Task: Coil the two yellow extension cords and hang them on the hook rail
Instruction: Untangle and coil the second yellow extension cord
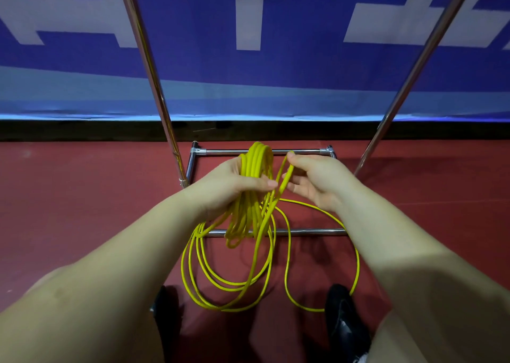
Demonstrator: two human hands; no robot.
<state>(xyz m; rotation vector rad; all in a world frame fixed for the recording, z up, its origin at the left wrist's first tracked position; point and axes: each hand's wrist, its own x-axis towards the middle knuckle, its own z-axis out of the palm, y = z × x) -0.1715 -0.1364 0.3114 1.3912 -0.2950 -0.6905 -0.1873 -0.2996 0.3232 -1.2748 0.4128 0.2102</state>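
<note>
A dark red floor (82, 211) runs to a blue-and-white wall banner (248, 59). My left hand (231, 186) has its fingers curled round several gathered loops of the thin yellow extension cord (255, 166); my right hand (317, 182) pinches one strand between thumb and forefinger, ready to lay another turn. Outward, loose loops hang down to the floor between my black shoes (345, 324), across the chrome tube rack base (303, 232). I judge the first coil about half done; a second cord and any hooks are out of sight.

We see open floor (82, 211) either side; two slanting poles (150, 67) and low bars (303, 232) fence the middle.
</note>
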